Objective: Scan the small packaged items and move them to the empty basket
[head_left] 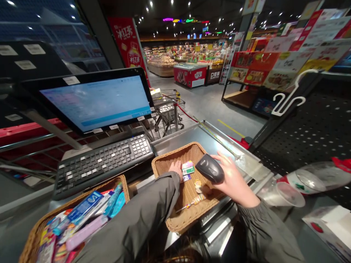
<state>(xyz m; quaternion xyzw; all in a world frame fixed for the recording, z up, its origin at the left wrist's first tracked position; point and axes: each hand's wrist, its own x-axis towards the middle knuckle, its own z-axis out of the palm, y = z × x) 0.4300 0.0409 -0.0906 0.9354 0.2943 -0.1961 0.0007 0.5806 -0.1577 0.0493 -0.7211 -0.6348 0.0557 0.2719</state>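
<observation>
My right hand (234, 180) grips a dark handheld barcode scanner (210, 168), held over a woven basket (167, 160) on the steel checkout counter. My left hand (176, 168) reaches into that basket; its fingers hold a small pink-and-green packet (188, 167), and the grey sleeve hides most of the hand. A few small wrapped sweets (195, 200) lie on the basket's bottom.
A second woven basket (35, 233) with several toothbrush and snack packets sits at lower left. A keyboard (104, 162) and tilted till screen (95, 100) stand behind it. Plastic cups (285, 193) lie at right by a black pegboard (309, 128). Shopping trolleys (168, 106) stand beyond.
</observation>
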